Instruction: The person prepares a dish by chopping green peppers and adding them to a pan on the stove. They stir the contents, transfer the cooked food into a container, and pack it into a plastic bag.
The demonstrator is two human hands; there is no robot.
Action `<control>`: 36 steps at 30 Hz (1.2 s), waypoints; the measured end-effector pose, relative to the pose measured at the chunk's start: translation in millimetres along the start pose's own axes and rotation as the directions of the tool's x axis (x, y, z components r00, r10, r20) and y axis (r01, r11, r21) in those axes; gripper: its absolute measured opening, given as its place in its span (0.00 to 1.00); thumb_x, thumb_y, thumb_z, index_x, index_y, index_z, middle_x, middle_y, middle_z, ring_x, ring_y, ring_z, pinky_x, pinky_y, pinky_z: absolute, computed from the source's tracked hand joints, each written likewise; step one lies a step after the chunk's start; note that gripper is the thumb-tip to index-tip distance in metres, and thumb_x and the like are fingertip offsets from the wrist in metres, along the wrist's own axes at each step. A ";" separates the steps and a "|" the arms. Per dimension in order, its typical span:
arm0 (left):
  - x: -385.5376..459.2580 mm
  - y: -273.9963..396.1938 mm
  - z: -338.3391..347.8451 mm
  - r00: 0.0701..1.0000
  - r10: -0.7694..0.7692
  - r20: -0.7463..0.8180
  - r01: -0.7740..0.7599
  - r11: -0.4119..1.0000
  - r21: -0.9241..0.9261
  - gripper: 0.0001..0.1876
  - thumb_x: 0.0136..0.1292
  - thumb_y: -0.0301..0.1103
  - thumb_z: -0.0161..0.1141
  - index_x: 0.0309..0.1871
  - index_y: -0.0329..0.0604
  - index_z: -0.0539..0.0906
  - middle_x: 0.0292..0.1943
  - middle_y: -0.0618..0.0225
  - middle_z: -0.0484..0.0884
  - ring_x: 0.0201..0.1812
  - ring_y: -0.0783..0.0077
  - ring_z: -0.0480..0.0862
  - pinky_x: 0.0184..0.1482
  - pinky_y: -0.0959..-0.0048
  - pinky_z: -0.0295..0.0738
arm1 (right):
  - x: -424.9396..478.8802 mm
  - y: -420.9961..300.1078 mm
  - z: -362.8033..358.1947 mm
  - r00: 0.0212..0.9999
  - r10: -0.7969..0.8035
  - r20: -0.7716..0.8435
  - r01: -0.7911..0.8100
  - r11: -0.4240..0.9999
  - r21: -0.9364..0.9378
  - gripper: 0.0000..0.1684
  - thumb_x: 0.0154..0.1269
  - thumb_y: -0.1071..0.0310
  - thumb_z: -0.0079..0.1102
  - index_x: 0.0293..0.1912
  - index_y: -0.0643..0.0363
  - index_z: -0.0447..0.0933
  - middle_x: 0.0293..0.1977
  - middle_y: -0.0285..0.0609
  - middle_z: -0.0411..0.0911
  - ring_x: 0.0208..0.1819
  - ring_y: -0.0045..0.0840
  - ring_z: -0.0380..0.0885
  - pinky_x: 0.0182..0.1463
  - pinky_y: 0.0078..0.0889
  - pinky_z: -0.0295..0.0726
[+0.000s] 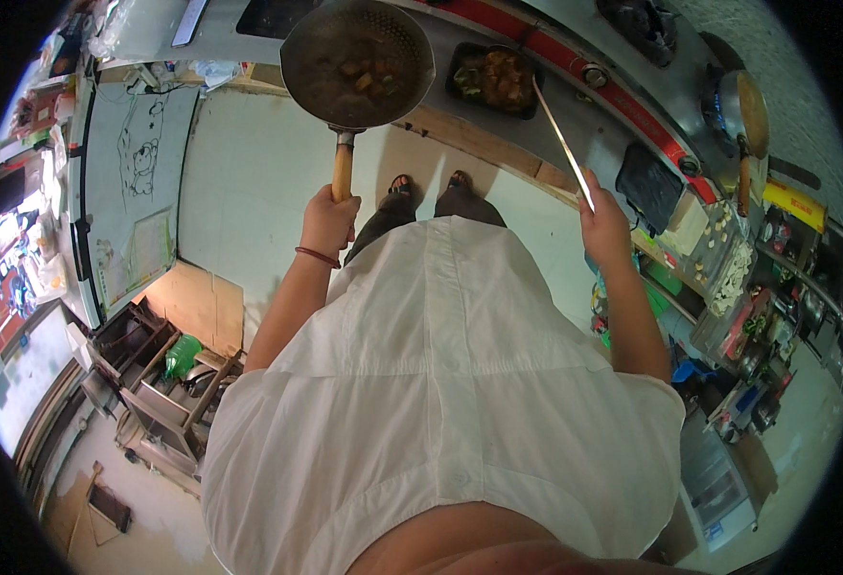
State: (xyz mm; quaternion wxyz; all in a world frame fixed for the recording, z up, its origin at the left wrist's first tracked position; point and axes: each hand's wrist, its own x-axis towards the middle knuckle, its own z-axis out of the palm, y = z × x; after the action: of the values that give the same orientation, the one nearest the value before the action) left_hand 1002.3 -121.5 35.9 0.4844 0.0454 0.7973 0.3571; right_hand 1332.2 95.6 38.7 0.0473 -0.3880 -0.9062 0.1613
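Note:
My left hand (326,223) grips the wooden handle (343,167) of a deep pan (299,65). Brown liquid and several chunks of food (365,77) lie in the pan, which is held over the counter's front edge. In my right hand (604,219) is a long, slender utensil (559,129); whether it is a pair of chopsticks or a spoon handle I cannot tell. Its far end reaches the right side of a black rectangular tray (456,85). Reddish-brown food in sauce (504,77) and some green leaves fill that tray, to the right of the pan.
A red-fronted gas stove (637,108) runs behind the tray. On its right burner, a second pan (752,108) tilts over a blue flame. Cut ingredients (732,277) cover a board at right. A white chest (137,165) with drawings stands at left, above a cluttered wooden rack (177,402).

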 end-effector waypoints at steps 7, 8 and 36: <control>-1.9 1.6 2.7 1.000 0.012 0.005 -0.012 1.000 -0.002 0.07 0.54 0.30 0.56 0.28 0.38 0.70 0.13 0.72 0.68 0.09 0.78 0.67 0.10 0.77 0.59 | -13.0 -25.9 -30.7 0.928 0.278 0.247 -0.165 0.903 -0.396 0.38 0.55 0.77 0.49 0.66 0.51 0.52 0.39 0.47 0.69 0.33 0.38 0.76 0.34 0.39 0.77; -1.3 1.9 3.1 1.000 0.019 0.005 -0.019 1.000 0.012 0.07 0.54 0.31 0.55 0.28 0.37 0.71 0.13 0.71 0.69 0.09 0.77 0.68 0.10 0.76 0.61 | -15.9 -26.2 -28.6 0.929 0.273 0.249 -0.155 0.900 -0.407 0.38 0.55 0.77 0.49 0.65 0.51 0.52 0.39 0.47 0.69 0.33 0.38 0.76 0.34 0.39 0.77; -1.0 -9.1 9.1 0.972 0.234 -0.011 -0.217 0.920 0.325 0.09 0.53 0.32 0.56 0.33 0.35 0.73 0.15 0.70 0.71 0.11 0.77 0.69 0.14 0.75 0.65 | 40.6 -51.3 -17.1 0.963 -0.226 0.143 0.263 0.901 -0.346 0.35 0.58 0.77 0.46 0.65 0.44 0.57 0.30 0.41 0.66 0.27 0.33 0.72 0.27 0.34 0.75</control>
State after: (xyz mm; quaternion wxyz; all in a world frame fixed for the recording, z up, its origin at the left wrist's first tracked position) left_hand 1012.6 -123.8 28.5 0.4062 0.2064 0.8461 0.2768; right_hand 1272.3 96.0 70.1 -0.0502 -0.2645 -0.9631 0.0037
